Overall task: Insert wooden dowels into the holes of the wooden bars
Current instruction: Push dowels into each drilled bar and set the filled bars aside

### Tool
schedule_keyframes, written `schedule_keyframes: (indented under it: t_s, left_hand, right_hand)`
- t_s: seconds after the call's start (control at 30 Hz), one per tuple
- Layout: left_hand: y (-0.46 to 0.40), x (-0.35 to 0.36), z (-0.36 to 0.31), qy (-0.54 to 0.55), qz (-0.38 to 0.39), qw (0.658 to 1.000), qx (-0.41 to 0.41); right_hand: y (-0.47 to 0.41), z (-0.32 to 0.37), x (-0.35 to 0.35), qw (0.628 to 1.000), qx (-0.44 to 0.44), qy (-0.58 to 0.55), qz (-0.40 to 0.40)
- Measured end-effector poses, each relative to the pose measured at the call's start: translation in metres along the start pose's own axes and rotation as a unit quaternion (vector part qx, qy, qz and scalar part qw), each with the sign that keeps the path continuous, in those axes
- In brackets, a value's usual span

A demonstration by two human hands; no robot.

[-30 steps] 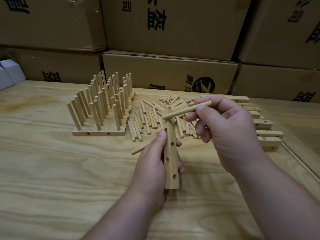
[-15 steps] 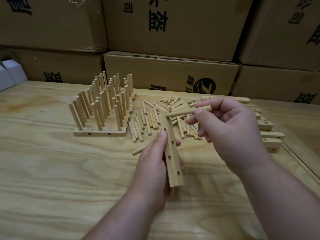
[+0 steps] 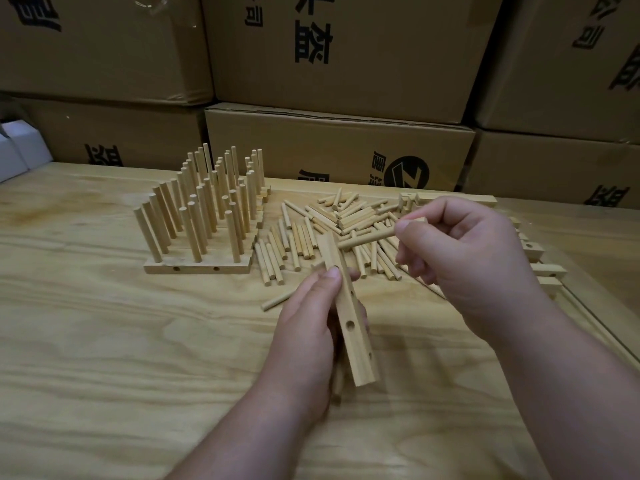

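Dowel tip closing on bar's top hole

Left hand [image 3: 304,327] grips pale drilled wooden bar [image 3: 348,313] above tabletop [image 3: 104,358]. Right hand [image 3: 460,258] pinches short round wooden dowel [image 3: 372,237]; vs a sec ago tip's dropped beside bar's far end. Insertion prob next, not yet seated.

I'm seeing pale tan dowels [image 3: 322,233], a grain-streaked blond plywood table [image 3: 104,341], and brown cartons [image 3: 339,147] printed black at twelve o'clock.

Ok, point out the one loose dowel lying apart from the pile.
The single dowel on the table just left of the left hand, nearer the camera than the pile.
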State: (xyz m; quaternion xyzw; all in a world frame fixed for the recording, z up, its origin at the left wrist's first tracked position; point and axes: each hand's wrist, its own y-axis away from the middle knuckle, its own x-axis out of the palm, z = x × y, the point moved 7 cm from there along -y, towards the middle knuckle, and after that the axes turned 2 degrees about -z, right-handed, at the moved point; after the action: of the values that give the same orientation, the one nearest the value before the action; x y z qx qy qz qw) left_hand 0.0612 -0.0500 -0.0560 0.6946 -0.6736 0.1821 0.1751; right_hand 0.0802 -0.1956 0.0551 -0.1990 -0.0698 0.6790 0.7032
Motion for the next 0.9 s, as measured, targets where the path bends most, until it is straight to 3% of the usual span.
schedule_keyframes:
  t_s: [0.17, 0.4, 0.9]
  left_hand:
    - [0.0, 0.0, -0.002, -0.004, 0.008, 1.0, 0.01]
    - [0.002, 0.001, -0.003, -0.027, -0.015, 1.0, -0.002]
    - [0.002, 0.0, -0.007, -0.022, -0.016, 0.999, 0.02]
  right_hand:
    - [-0.003, -0.004, -0.006, 1.0, 0.019, 0.014, -0.002]
    - [-0.003, 0.0, -0.003, 0.998, 0.01, 0.031, 0.053]
    - [-0.007, 0.001, -0.011, 0.995, -0.003, 0.078, 0.062]
